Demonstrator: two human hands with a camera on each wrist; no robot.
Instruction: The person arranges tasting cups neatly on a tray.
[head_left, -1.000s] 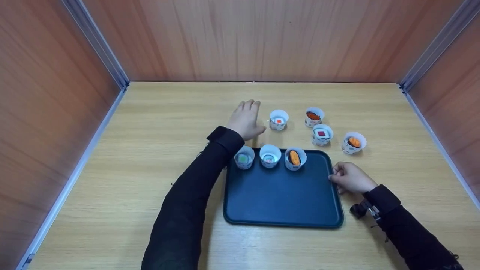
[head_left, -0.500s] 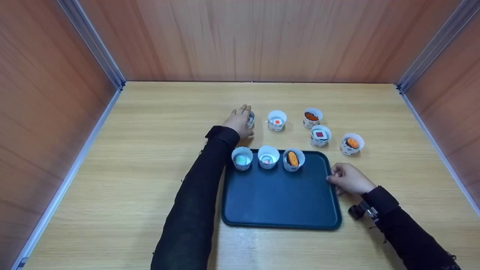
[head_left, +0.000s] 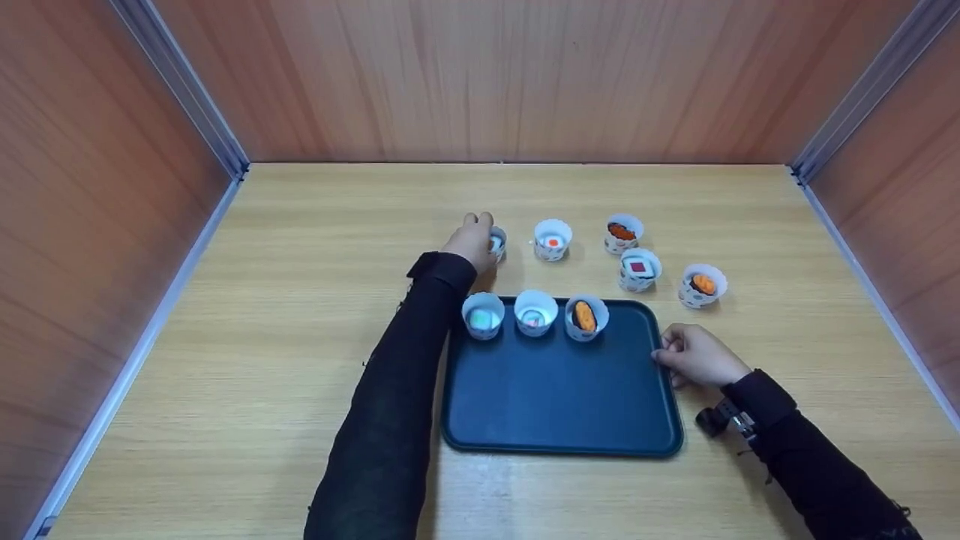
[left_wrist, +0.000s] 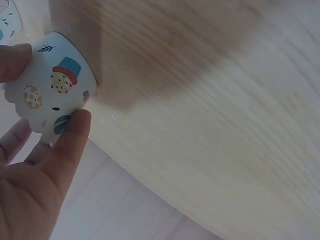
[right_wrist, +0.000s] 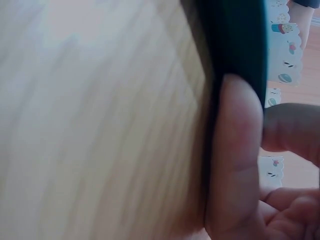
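My left hand (head_left: 471, 244) grips a white paper baking cup (left_wrist: 57, 87) behind the tray's left corner. In the left wrist view the thumb is on one side and fingers on the other of the cup, which is printed with cupcakes and leaves. Most of that cup is hidden by the hand in the head view. My right hand (head_left: 703, 356) pinches the right rim of a dark green tray (head_left: 562, 397) between thumb and finger. Along the tray's back edge stand a cup with a pale green piece (head_left: 483, 316), a cup with a whitish piece (head_left: 535, 313) and a cup with orange-topped sushi (head_left: 586, 318).
Behind the tray on the wooden table (head_left: 300, 300) stand a cup with an orange-red square (head_left: 553, 240), a cup with red roe-like topping (head_left: 623, 232), a cup with a dark red square (head_left: 640, 270) and another orange-topped one (head_left: 703, 286). Wooden panels (head_left: 480, 82) enclose the table.
My left hand, spread out a second ago, has drawn back slightly to the left and closed its fingers around the paper cup. My right hand keeps its hold on the tray rim.
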